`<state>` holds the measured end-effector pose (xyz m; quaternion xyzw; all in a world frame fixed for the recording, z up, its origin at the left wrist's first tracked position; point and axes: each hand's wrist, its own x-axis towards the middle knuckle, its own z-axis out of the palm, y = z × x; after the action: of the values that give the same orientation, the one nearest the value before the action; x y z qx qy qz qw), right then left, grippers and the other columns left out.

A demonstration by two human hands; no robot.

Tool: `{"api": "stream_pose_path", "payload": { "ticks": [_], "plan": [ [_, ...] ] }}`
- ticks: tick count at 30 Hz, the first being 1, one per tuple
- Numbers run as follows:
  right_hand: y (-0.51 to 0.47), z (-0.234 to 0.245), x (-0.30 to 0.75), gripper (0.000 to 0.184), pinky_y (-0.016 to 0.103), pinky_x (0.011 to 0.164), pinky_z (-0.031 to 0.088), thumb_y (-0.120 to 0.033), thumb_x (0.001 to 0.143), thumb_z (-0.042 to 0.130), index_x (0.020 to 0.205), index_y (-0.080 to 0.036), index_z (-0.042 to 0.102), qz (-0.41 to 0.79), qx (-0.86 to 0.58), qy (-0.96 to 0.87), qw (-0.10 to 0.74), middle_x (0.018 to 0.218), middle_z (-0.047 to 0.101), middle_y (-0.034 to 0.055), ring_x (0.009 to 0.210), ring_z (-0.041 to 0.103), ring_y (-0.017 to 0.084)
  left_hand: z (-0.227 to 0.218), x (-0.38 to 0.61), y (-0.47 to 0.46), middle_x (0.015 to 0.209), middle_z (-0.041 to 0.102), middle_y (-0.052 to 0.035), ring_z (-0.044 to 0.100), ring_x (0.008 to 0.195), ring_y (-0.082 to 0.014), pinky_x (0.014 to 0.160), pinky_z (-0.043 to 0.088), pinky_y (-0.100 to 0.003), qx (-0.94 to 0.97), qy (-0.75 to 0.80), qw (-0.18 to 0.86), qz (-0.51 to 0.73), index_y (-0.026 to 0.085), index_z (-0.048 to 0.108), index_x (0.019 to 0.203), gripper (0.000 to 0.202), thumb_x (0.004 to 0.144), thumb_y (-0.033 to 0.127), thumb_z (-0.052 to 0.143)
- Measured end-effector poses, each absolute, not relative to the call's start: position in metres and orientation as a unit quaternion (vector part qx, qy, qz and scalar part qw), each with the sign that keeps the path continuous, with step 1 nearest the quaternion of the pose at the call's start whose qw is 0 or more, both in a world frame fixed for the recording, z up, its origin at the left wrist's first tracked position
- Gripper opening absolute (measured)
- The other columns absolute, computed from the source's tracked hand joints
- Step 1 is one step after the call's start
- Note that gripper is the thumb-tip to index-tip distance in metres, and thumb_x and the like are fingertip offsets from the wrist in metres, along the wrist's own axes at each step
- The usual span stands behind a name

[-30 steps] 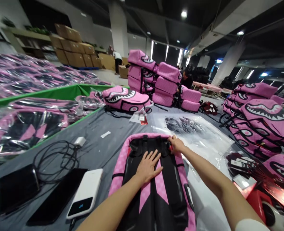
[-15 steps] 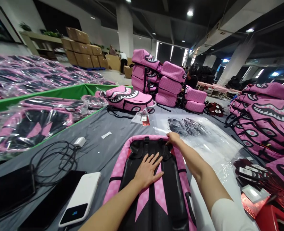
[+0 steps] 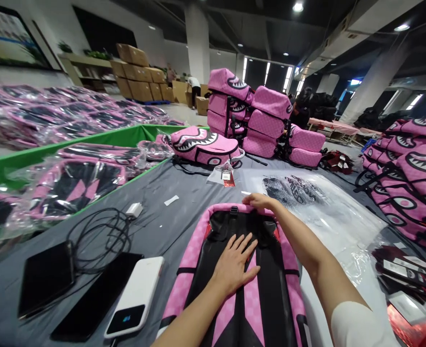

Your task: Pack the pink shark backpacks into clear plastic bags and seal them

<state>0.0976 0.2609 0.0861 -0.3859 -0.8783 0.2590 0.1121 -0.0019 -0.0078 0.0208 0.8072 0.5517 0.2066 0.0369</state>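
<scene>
A pink and black backpack [image 3: 272, 274] lies in front of me with its black back panel and straps facing up. My left hand [image 3: 234, 265] rests flat on that panel, fingers spread, beside the pink strips down its middle. At the backpack's top edge, my right hand [image 3: 259, 200] has its fingers curled over the pink rim; its fingertips are partly hidden. A small white scrap shows just beyond these fingers. To the left lie a white power bank [image 3: 137, 294], a black phone-like slab [image 3: 97, 294] and a dark tablet-like device [image 3: 46, 277].
A coiled black cable [image 3: 100, 236] with a white plug lies left. Clear plastic bags [image 3: 317, 207] spread at right, near hang tags [image 3: 406, 270]. Shark-mouth backpacks [image 3: 267, 120] are stacked ahead and at right. Bagged backpacks [image 3: 83, 185] lie beside a green-edged barrier [image 3: 126, 135].
My right hand has slid left along the backpack's top edge, toward its middle. My left hand stays flat on the panel. The whole view has shifted slightly to the left.
</scene>
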Motion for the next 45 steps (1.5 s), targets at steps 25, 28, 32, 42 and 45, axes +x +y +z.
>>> {"api": "stream_pose_path", "payload": {
  "ticks": [25, 28, 32, 42, 45],
  "plan": [
    [0.259, 0.157, 0.267, 0.036, 0.029, 0.075, 0.046, -0.037, 0.096, 0.043, 0.091, -0.015, 0.071, 0.089, -0.638, -0.702, 0.306, 0.083, 0.070, 0.0093, 0.085, 0.063, 0.024, 0.004, -0.008, -0.004, 0.163, 0.041, -0.0063, 0.046, 0.143, -0.0321, 0.123, 0.025, -0.056, 0.816, 0.532, 0.020, 0.226, 0.034, 0.035, 0.157, 0.070, 0.096, 0.064, 0.048],
    [0.221, 0.192, 0.256, 0.032, 0.028, 0.078, 0.047, -0.038, 0.096, 0.047, 0.095, -0.017, 0.071, 0.103, -0.548, -0.766, 0.319, 0.088, 0.071, 0.0062, 0.085, 0.063, 0.021, 0.010, -0.007, -0.001, 0.163, 0.039, -0.0074, 0.044, 0.145, -0.0323, 0.124, 0.023, -0.058, 0.811, 0.534, 0.062, 0.230, 0.032, 0.040, 0.155, 0.068, 0.095, 0.060, 0.052],
    [0.137, 0.215, 0.245, 0.028, 0.030, 0.080, 0.050, -0.043, 0.096, 0.054, 0.093, -0.021, 0.071, 0.122, -0.409, -0.849, 0.311, 0.088, 0.070, 0.0050, 0.085, 0.064, 0.021, 0.030, -0.003, 0.006, 0.155, 0.051, -0.0120, 0.042, 0.146, -0.0374, 0.127, 0.011, -0.061, 0.711, 0.529, 0.286, 0.364, 0.026, 0.065, 0.135, 0.072, 0.078, 0.070, 0.067],
    [-0.036, 0.178, 0.316, 0.046, 0.028, 0.066, 0.046, -0.054, 0.106, 0.037, 0.097, -0.027, 0.073, 0.102, -0.310, -0.923, 0.202, 0.084, 0.065, 0.0061, 0.073, 0.064, 0.017, 0.087, -0.001, -0.052, 0.103, 0.076, -0.0193, 0.075, 0.092, -0.0276, 0.079, 0.062, -0.042, 0.128, 0.349, 0.685, 0.626, 0.013, 0.068, 0.095, 0.062, 0.093, 0.070, 0.043],
    [-0.051, 0.164, 0.347, 0.044, 0.029, 0.067, 0.046, -0.050, 0.106, 0.037, 0.096, -0.026, 0.073, 0.086, -0.348, -0.915, 0.187, 0.084, 0.065, 0.0068, 0.074, 0.063, 0.018, 0.078, 0.005, -0.065, 0.077, 0.075, -0.0090, 0.070, 0.064, -0.0161, 0.061, 0.056, -0.027, 0.103, 0.436, 0.660, 0.603, 0.015, 0.065, 0.079, 0.024, 0.089, 0.036, 0.065]
  ]
}}
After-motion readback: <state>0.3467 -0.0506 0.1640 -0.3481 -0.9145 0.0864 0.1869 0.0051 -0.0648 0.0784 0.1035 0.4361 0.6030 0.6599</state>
